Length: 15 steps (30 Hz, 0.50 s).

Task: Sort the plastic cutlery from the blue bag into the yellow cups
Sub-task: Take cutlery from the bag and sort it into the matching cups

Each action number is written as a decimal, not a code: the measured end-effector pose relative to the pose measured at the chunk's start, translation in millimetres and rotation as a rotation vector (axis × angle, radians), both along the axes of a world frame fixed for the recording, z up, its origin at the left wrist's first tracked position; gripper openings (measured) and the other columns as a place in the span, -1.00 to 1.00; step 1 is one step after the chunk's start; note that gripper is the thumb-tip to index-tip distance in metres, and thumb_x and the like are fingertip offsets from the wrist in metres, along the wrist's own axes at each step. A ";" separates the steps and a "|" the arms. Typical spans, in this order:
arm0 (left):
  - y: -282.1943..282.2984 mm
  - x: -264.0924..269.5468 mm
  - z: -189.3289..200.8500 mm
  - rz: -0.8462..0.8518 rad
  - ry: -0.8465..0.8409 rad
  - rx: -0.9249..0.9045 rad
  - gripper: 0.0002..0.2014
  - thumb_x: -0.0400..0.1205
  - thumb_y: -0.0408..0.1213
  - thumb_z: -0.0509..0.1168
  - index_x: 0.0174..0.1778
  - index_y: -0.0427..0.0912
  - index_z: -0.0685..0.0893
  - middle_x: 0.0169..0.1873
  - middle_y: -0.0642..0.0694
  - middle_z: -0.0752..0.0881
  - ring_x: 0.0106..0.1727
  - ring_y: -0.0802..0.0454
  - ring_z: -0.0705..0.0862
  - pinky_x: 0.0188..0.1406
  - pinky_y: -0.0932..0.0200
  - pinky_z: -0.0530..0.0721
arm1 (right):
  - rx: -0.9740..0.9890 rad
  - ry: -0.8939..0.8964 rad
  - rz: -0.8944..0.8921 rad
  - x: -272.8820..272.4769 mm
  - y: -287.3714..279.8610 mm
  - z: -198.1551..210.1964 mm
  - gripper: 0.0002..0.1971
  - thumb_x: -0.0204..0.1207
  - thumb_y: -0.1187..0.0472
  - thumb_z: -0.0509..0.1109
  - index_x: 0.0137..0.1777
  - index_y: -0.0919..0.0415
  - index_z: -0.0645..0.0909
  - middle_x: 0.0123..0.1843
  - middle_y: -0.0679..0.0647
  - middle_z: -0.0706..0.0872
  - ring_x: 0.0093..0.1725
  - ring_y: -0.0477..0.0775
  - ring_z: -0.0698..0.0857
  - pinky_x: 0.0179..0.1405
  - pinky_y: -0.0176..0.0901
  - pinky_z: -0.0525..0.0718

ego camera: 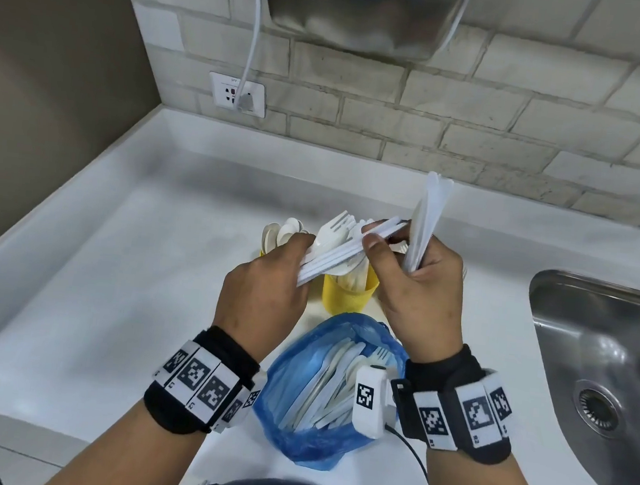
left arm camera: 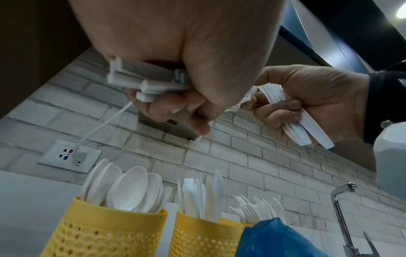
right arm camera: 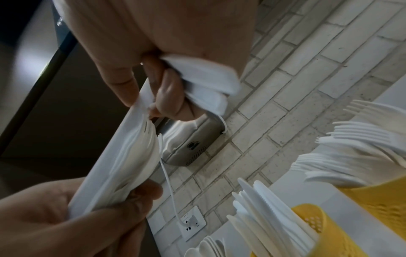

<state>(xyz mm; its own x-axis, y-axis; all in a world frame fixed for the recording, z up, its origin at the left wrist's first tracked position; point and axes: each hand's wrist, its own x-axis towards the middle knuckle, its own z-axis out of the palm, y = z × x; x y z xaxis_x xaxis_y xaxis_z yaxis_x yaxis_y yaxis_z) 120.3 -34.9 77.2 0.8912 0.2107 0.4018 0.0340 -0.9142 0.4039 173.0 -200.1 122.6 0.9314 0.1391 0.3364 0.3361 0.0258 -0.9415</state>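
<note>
My left hand (ego camera: 289, 259) grips a bundle of white plastic forks (ego camera: 349, 251) by the handles, above the yellow cups. My right hand (ego camera: 399, 258) holds several white knives (ego camera: 425, 221) upright in its curled fingers, while its thumb and forefinger pinch the fork bundle's far end. In the left wrist view the fork handles (left arm camera: 142, 81) stick out of my left hand (left arm camera: 175, 87). The blue bag (ego camera: 331, 385) lies open below my wrists with more cutlery inside. The spoon cup (left arm camera: 105, 231), knife cup (left arm camera: 202, 234) and fork cup (right arm camera: 377, 196) stand in a row.
The white counter (ego camera: 109, 279) runs back to a grey brick wall with a socket (ego camera: 237, 95) and a plugged-in cable. A steel sink (ego camera: 604, 375) is at the right, with a tap (left arm camera: 340, 200). A metal appliance (ego camera: 358, 9) hangs on the wall above.
</note>
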 end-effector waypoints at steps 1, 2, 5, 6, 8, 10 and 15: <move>1.2 -0.1 -0.2 0.001 0.003 -0.006 -0.61 0.64 -0.29 0.35 0.30 0.11 0.42 -0.28 -0.13 0.73 -0.38 -0.35 0.65 -0.46 0.08 0.49 | 0.001 0.009 0.002 -0.4 1.1 -1.3 -0.91 0.62 0.33 0.52 0.01 0.38 0.79 -0.19 0.06 0.88 -0.24 0.02 0.79 -0.17 -0.22 0.71; 2.0 -0.2 -0.3 0.000 0.003 -0.012 -0.61 0.64 -0.28 0.35 0.30 0.11 0.42 -0.29 -0.13 0.73 -0.38 -0.35 0.64 -0.45 0.10 0.47 | 0.004 0.024 0.004 -0.7 2.0 -3.1 -0.87 0.61 0.28 0.51 0.04 0.36 0.79 -0.31 -0.04 0.83 -0.35 -0.08 0.71 -0.25 -0.24 0.65; 3.5 -1.2 0.2 -0.006 -0.016 -0.028 -0.65 0.64 -0.26 0.35 0.28 0.10 0.43 -0.32 -0.12 0.73 -0.39 -0.35 0.64 -0.44 0.12 0.43 | 0.034 0.096 0.012 -1.0 3.3 -6.8 -0.75 0.56 0.16 0.46 0.09 0.33 0.78 -0.55 -0.24 0.58 -0.54 -0.22 0.52 -0.35 -0.29 0.46; 3.6 -1.2 -0.2 -0.010 -0.025 -0.031 -0.64 0.64 -0.26 0.36 0.28 0.09 0.42 -0.31 -0.12 0.73 -0.39 -0.35 0.64 -0.44 0.12 0.42 | 0.051 0.115 0.018 -1.3 4.3 -6.7 -0.77 0.55 0.16 0.45 0.08 0.29 0.78 -0.57 -0.25 0.55 -0.56 -0.22 0.48 -0.35 -0.29 0.43; 3.0 -1.0 -1.2 -0.013 -0.028 -0.031 -0.60 0.64 -0.27 0.37 0.31 0.09 0.40 -0.30 -0.13 0.74 -0.39 -0.35 0.65 -0.44 0.12 0.43 | 0.081 0.139 0.019 -2.1 5.3 -6.6 -0.85 0.55 0.17 0.44 0.04 0.16 0.78 -0.56 -0.25 0.54 -0.56 -0.23 0.47 -0.32 -0.29 0.41; 1.7 -0.8 -2.6 -0.016 -0.023 -0.026 -0.57 0.65 -0.27 0.37 0.35 0.09 0.37 -0.28 -0.14 0.73 -0.39 -0.35 0.65 -0.45 0.10 0.47 | 0.086 0.153 0.004 -1.8 5.3 -7.1 -0.87 0.57 0.22 0.45 0.06 0.12 0.78 -0.53 -0.26 0.58 -0.55 -0.24 0.49 -0.28 -0.29 0.40; -1.6 -0.4 -2.6 -0.035 -0.036 -0.042 -0.63 0.67 -0.23 0.35 0.36 0.06 0.42 -0.30 -0.14 0.74 -0.43 -0.36 0.64 -0.48 0.08 0.52 | 0.080 0.146 0.019 1.2 1.5 -6.1 -0.95 0.64 0.23 0.51 -0.02 0.20 0.73 -0.48 -0.19 0.57 -0.57 -0.19 0.44 -0.39 -0.26 0.41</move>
<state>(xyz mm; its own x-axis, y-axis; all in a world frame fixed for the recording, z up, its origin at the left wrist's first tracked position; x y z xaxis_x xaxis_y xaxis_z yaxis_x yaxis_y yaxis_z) 119.8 -36.5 74.6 0.8834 0.1972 0.4251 -0.0128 -0.8967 0.4425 174.3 -198.6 116.5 0.9686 0.1351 0.2086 0.1950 0.1078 -0.9749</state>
